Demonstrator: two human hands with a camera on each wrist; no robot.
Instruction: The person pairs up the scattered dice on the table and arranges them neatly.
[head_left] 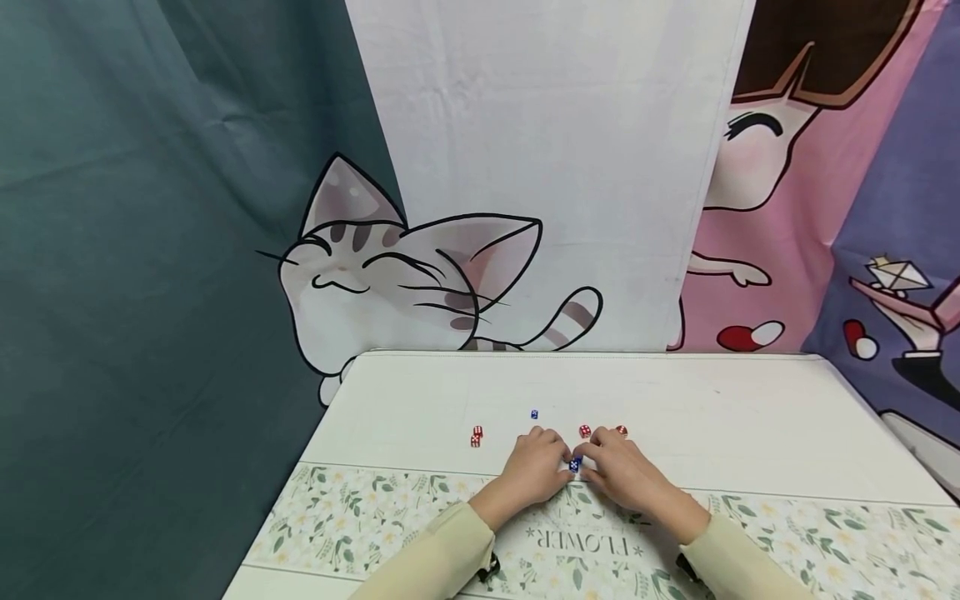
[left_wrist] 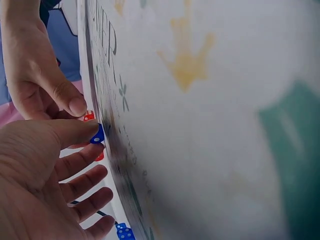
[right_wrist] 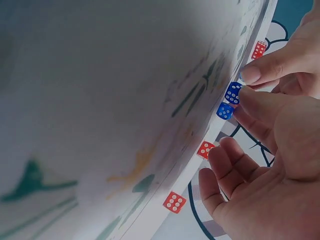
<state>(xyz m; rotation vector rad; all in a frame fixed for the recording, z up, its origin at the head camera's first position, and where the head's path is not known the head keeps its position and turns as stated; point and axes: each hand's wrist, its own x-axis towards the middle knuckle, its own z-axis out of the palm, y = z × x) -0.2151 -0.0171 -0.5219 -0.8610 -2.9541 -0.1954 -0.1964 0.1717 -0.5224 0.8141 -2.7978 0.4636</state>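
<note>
A fabric backdrop printed with a cartoon cat is hanging behind a white tabletop with a floral band. Near the band's far edge, the left hand and right hand are facing each other, thumbs and forefingers pinching a pair of blue, white-dotted cube dice between them. Red, white-dotted cube dice and a lone blue die are lying beyond.
</note>
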